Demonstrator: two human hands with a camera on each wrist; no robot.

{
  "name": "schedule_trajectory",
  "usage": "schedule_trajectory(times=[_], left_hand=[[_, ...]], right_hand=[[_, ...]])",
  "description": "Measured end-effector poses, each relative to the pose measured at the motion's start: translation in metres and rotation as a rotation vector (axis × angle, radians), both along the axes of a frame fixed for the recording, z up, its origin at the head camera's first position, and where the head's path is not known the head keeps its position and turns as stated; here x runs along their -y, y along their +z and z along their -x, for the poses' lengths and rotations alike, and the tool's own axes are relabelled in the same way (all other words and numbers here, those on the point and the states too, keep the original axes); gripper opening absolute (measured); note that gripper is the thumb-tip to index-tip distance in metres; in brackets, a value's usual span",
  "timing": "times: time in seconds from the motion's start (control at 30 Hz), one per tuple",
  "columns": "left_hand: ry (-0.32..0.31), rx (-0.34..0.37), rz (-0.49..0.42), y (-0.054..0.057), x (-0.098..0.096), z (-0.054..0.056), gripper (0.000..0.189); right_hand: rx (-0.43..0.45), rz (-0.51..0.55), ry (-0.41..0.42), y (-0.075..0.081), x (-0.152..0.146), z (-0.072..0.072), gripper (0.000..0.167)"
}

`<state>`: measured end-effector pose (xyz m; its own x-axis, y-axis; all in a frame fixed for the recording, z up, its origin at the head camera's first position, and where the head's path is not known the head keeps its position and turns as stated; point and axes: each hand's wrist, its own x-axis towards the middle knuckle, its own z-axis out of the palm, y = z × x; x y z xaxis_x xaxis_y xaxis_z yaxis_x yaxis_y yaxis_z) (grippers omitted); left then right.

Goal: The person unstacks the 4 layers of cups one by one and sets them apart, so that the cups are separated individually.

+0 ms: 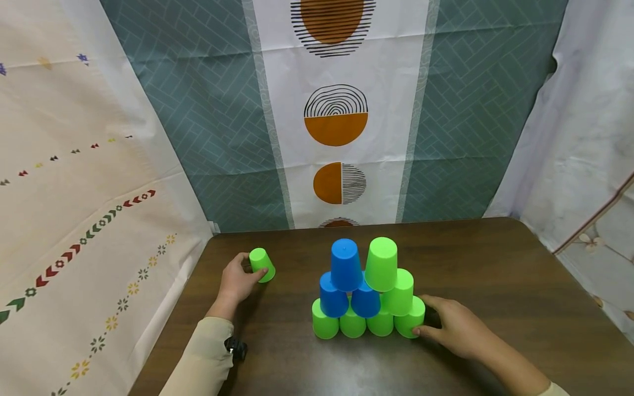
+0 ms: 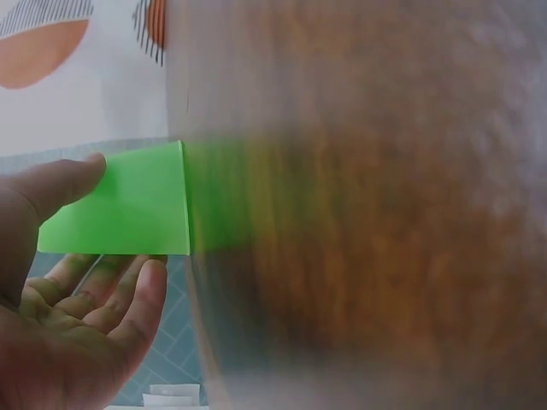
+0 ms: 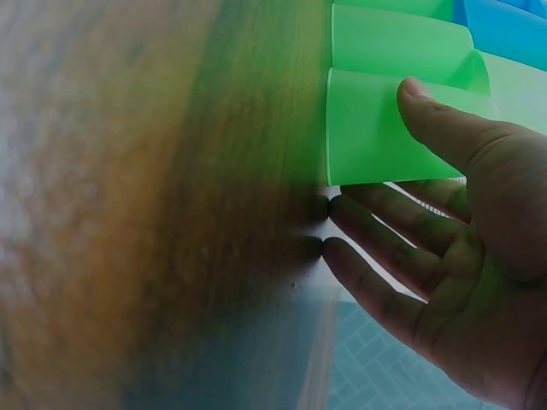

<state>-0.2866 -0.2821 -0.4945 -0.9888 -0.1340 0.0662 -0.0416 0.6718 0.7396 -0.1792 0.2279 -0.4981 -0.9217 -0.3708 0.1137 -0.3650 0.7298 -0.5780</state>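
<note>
At the left of the table my left hand [image 1: 236, 281] holds a single upside-down green cup [image 1: 262, 265], thumb on one side and fingers on the other. The left wrist view shows that cup [image 2: 128, 201] with its rim at the table surface. Further right, upside-down cups stand stacked in rows: green ones at the bottom, two blue cups and a green cup [image 1: 399, 294] above, and a blue cup [image 1: 346, 265] beside a green cup [image 1: 382, 264] on top. My right hand [image 1: 455, 327] grips the bottom row's rightmost green cup [image 3: 385, 132], thumb on its near side, fingers behind.
The dark wooden table [image 1: 287, 357] carries the cups. A patterned cloth [image 1: 337, 187] hangs behind its far edge, and more cloth hangs at the left [image 1: 99, 247] and right. A dark wrist device [image 1: 236, 348] sits at the left sleeve.
</note>
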Motion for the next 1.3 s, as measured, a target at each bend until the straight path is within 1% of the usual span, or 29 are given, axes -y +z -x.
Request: schedule_trajectory(times=[0.2, 0.37, 0.57, 0.67, 0.73, 0.8, 0.87, 0.93, 1.0, 1.07, 1.17, 1.23, 1.3], left_hand=[[0.000, -0.003, 0.011, -0.001, 0.001, 0.000, 0.060], [0.004, -0.003, 0.016, -0.002, 0.001, 0.001, 0.062], [0.005, 0.007, 0.014, -0.002, 0.002, 0.001, 0.064], [0.002, 0.014, -0.009, 0.000, 0.002, -0.001, 0.070], [0.004, 0.005, -0.024, 0.005, 0.001, -0.002, 0.076], [0.010, -0.029, -0.049, 0.012, 0.001, -0.005, 0.080], [0.013, -0.087, -0.068, 0.024, -0.002, -0.008, 0.083], [0.002, -0.156, -0.083, 0.038, -0.008, -0.014, 0.083], [-0.031, -0.224, -0.107, 0.054, -0.019, -0.021, 0.078], [-0.088, -0.281, -0.148, 0.070, -0.032, -0.029, 0.071], [-0.199, -0.343, -0.237, 0.093, -0.056, -0.045, 0.057], [-0.277, -0.369, -0.292, 0.105, -0.072, -0.056, 0.051], [-0.348, -0.380, -0.319, 0.114, -0.088, -0.067, 0.048]], right_hand=[[0.012, -0.001, 0.001, -0.001, 0.000, -0.001, 0.064], [-0.008, -0.006, 0.000, -0.001, 0.000, -0.001, 0.061], [-0.010, -0.005, 0.006, 0.000, -0.001, 0.000, 0.061], [-0.016, -0.005, 0.013, 0.000, -0.001, 0.000, 0.060], [-0.023, -0.008, 0.017, 0.000, -0.001, 0.000, 0.060], [-0.025, -0.010, 0.019, 0.000, 0.000, 0.000, 0.059], [-0.028, -0.014, 0.019, -0.001, 0.000, 0.000, 0.059], [-0.028, -0.013, 0.016, -0.001, 0.000, 0.000, 0.058], [-0.026, -0.010, 0.014, 0.000, 0.000, 0.000, 0.058], [-0.022, -0.007, 0.010, 0.000, 0.000, 0.000, 0.057], [-0.014, -0.005, 0.002, 0.000, 0.000, -0.001, 0.057], [-0.012, -0.004, -0.003, 0.000, 0.000, -0.001, 0.058], [-0.015, -0.004, -0.005, 0.000, -0.001, -0.001, 0.058]])
